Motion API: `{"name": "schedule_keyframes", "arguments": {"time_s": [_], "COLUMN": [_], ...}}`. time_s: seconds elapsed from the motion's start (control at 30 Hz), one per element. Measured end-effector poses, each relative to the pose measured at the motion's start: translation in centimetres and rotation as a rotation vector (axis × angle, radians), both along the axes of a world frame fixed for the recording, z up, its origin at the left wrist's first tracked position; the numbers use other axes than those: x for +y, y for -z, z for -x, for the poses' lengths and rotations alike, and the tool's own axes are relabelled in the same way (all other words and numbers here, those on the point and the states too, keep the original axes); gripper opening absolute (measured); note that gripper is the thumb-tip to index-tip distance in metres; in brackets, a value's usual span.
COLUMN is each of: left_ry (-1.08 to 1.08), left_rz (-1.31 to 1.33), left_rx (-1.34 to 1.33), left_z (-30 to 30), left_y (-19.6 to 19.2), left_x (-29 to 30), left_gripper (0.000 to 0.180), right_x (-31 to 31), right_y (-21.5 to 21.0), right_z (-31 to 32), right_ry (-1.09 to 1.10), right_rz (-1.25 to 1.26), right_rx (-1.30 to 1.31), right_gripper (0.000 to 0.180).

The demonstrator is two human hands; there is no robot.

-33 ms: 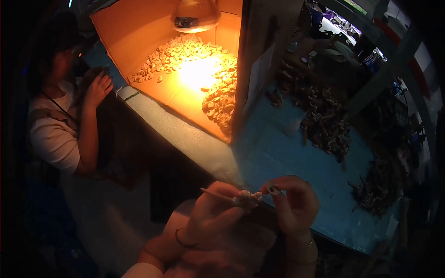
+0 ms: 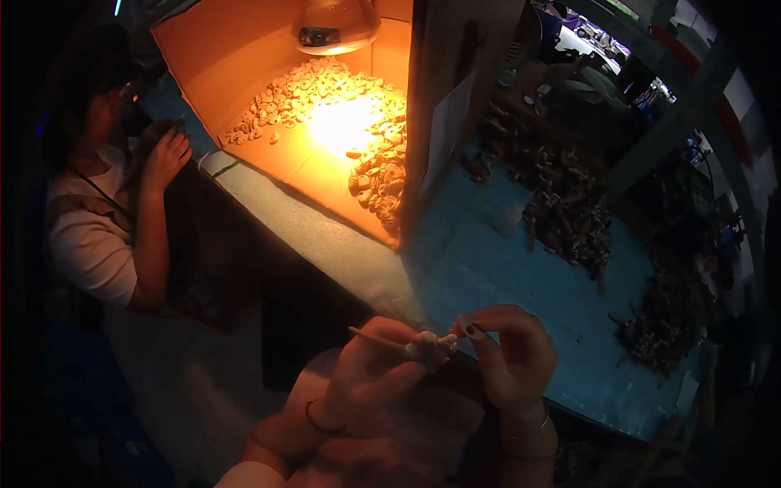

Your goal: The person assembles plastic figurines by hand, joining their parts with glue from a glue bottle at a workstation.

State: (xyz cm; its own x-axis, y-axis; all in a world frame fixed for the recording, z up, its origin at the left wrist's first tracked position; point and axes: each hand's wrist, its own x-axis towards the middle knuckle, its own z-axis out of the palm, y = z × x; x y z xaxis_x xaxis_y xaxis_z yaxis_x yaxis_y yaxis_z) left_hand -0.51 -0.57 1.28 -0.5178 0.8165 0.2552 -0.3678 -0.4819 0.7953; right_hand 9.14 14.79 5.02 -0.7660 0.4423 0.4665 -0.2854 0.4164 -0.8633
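My left hand (image 2: pixel 362 370) is closed around a small pale, lumpy figure-like piece (image 2: pixel 429 346). A thin tan stick-like part (image 2: pixel 377 338) juts from that piece toward the left, past my fingers. Just right of it, my right hand (image 2: pixel 517 358) pinches a small pale rounded piece (image 2: pixel 468 325) with a dark spot between thumb and forefinger. The two pieces are very close at their ends; whether they touch I cannot tell. Dim light hides the finer shapes.
An orange-lit cardboard enclosure (image 2: pixel 244 49) under a lamp (image 2: pixel 338 28) holds a heap of small rounded pieces (image 2: pixel 378 179). Dark branching pieces (image 2: pixel 569 211) lie piled on the blue tabletop (image 2: pixel 504 276) at right. Another person (image 2: pixel 98 236) sits at the left, hands raised.
The whole view has shifted slightly, so the surroundings sit a little farther left. Both hands keep nearly the same pose and hold the same pieces.
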Motion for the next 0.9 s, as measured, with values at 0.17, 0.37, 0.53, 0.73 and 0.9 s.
{"name": "schedule_keyframes", "arguments": {"time_s": [0.17, 0.37, 0.53, 0.73, 0.9], "left_ry": [0.072, 0.169, 0.273, 0.228, 0.247], "left_rz": [0.014, -0.033, -0.102, -0.087, -0.094], "left_rx": [-0.028, -0.169, -0.249, -0.266, -0.304], "left_z": [-0.2, -0.5, -0.3, -1.0, -0.9], "left_y": [-0.2, 0.0, 0.3, 0.1, 0.0], "left_x": [-0.3, -0.5, -0.3, 0.0, 0.0], "left_gripper": [0.027, 0.027, 0.027, 0.026, 0.024], "right_x": [0.0, 0.1, 0.5, 0.7, 0.8], "right_y": [-0.2, -0.5, -0.8, -1.1, -0.3], "right_z": [-0.1, 0.0, 0.3, 0.4, 0.4], "right_ry": [-0.036, -0.053, -0.092, -0.104, -0.153], "right_rz": [-0.110, -0.279, -0.343, -0.396, -0.341], "right_rx": [0.038, 0.144, 0.126, 0.160, 0.183], "right_gripper": [0.025, 0.028, 0.028, 0.027, 0.026]}}
